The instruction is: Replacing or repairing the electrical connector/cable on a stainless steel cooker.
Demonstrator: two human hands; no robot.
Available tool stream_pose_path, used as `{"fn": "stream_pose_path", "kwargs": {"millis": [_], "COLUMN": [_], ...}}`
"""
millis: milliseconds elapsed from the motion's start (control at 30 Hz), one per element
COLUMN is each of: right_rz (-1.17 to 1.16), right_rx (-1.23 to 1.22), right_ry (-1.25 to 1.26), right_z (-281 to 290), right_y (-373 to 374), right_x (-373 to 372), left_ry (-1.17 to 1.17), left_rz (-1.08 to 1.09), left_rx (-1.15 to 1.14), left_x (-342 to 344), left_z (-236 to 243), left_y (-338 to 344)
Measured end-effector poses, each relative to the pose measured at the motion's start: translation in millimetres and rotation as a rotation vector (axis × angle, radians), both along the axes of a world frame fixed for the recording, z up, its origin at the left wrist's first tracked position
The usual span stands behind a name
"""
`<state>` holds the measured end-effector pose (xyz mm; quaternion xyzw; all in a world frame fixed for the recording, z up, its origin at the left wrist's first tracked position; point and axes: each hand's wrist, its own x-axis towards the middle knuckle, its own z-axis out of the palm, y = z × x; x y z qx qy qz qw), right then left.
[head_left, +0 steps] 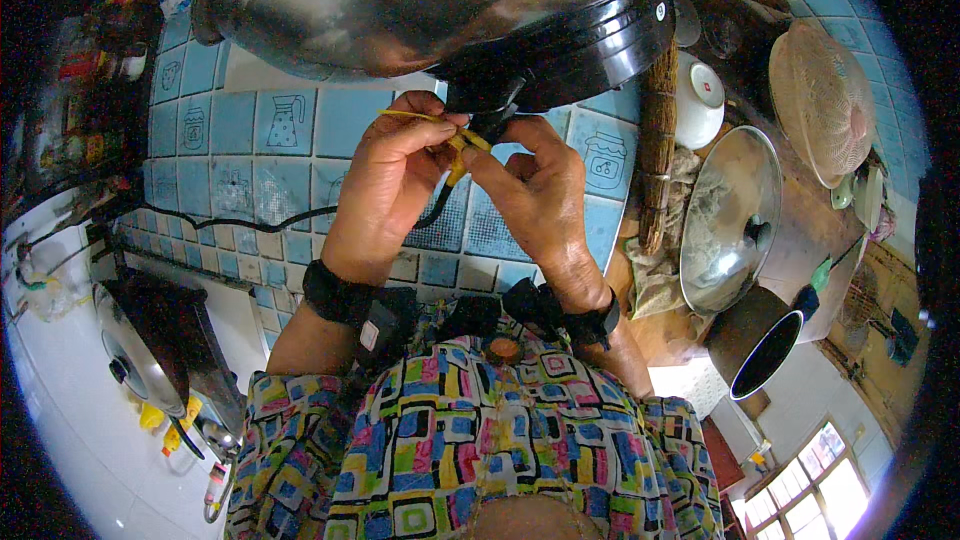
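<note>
My left hand [390, 170] and my right hand [540, 185] meet in front of a black appliance base, fingers closed in a pinch. Between them is a small yellow piece [457, 166], wrapped or clipped on a black cable; its exact kind is unclear. A thin yellow strand [405, 114] sticks out to the left past my left fingertips. Below the yellow piece the black cable [437, 206] curves down and runs left across the tiles. My fingers partly hide where the yellow piece and the cable join.
A large shiny metal pot [430, 0] looms above the black base [590, 50]. Blue tiles [290, 130] lie beneath my hands. To the right are a straw bundle [657, 150], a white bowl [698, 100], a glass lid [730, 220], a woven cover [825, 100] and a dark pot [755, 340].
</note>
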<state>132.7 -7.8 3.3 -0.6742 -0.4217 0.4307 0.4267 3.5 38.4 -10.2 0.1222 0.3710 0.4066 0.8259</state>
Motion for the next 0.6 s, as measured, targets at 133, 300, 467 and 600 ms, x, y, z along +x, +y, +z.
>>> {"fn": "stream_pose_path", "kwargs": {"millis": [133, 300, 467, 600], "right_rz": [-0.005, -0.003, -0.008, 0.013], "right_rx": [0.006, 0.011, 0.016, 0.009], "right_ry": [0.004, 0.002, 0.023, -0.008], "right_z": [-4.8, -0.4, -0.3, -1.5], "right_y": [-2.0, -0.8, -0.9, -1.4], "right_x": [2.1, 1.0, 1.4, 1.0], "left_ry": [-0.035, -0.050, -0.020, 0.002], "left_rz": [-0.046, -0.105, -0.102, -0.098], "left_rx": [0.090, 0.187, 0.244, 0.199], "left_x": [-5.9, -11.1, -10.8, -10.3], "left_z": [-4.8, -4.0, -12.1, -11.4], "left_y": [-0.5, 3.0, 2.8, 0.0]}}
